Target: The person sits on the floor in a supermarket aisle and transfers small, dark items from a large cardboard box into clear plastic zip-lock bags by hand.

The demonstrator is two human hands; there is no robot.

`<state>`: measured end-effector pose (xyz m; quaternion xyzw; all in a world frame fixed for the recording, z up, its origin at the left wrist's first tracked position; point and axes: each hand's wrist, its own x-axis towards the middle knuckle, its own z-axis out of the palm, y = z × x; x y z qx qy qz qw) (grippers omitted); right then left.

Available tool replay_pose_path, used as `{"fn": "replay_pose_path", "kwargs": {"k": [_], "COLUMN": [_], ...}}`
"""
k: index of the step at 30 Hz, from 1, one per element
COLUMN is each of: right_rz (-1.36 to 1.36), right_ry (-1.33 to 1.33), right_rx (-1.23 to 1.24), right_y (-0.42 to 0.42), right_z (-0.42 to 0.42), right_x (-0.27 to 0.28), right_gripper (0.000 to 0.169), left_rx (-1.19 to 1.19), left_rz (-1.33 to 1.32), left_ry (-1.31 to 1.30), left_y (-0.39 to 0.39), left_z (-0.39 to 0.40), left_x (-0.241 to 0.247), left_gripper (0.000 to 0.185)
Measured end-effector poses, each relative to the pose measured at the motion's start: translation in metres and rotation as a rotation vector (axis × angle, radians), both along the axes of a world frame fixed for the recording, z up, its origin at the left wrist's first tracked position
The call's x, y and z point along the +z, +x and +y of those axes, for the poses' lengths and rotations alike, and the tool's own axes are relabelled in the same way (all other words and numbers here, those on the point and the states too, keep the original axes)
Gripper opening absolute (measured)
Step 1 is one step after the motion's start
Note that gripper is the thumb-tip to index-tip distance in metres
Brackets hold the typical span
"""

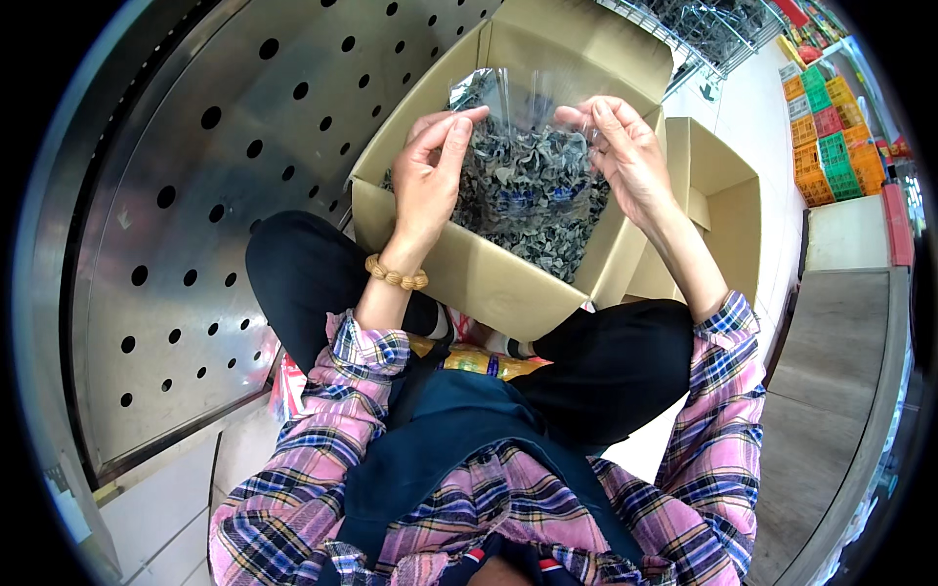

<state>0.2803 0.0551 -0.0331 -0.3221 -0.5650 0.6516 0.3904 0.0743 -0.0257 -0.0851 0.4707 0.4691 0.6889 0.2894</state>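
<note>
A clear plastic bag (522, 179) filled with dark, curled dried pieces, which look like wood ear fungus, hangs between my two hands. My left hand (432, 157) pinches the upper left edge of the bag between thumb and fingers. At the upper right edge, my right hand (623, 143) grips the film with thumb and fingertips. The bag's upper part is empty and see-through, and blue printing shows lower down. Beneath it stands an open cardboard box (506, 282), holding loose dried pieces (538, 256) of the same kind.
A perforated metal panel (227, 168) rises on the left. Right of the box stands another open cardboard box (733, 190). Beyond are a wire basket (722, 55) with dark packed goods and stacked coloured plastic crates (835, 139). A grey wood-grain surface (828, 366) lies at right.
</note>
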Motion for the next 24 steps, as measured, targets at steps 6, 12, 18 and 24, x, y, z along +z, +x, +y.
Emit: {"fn": "replay_pose_path", "kwargs": {"k": [6,12,18,24], "right_rz": [-0.182,-0.047,-0.18,-0.247], "right_ry": [0.222,-0.087,-0.244,-0.223], "right_rx": [-0.008,0.327,0.374,0.265], "right_y": [0.016,0.028,0.036,0.036], "right_z": [-0.003,-0.026,-0.061,-0.078], "right_x": [-0.011,-0.038,-0.05,-0.051], "right_gripper": [0.023,0.022,0.017,0.017], "left_rx": [-0.203,-0.266,-0.316,-0.27], "left_rz": [-0.249,-0.329,-0.297,-0.19], "left_ry": [-0.131,-0.218,-0.327,-0.354], "left_y": [-0.007,-0.016,-0.023,-0.031], "left_z": [-0.013,-0.048,-0.087,-0.089], "left_x": [0.013,-0.013,-0.031,-0.03], "left_gripper": [0.025,0.023,0.024,0.015]}}
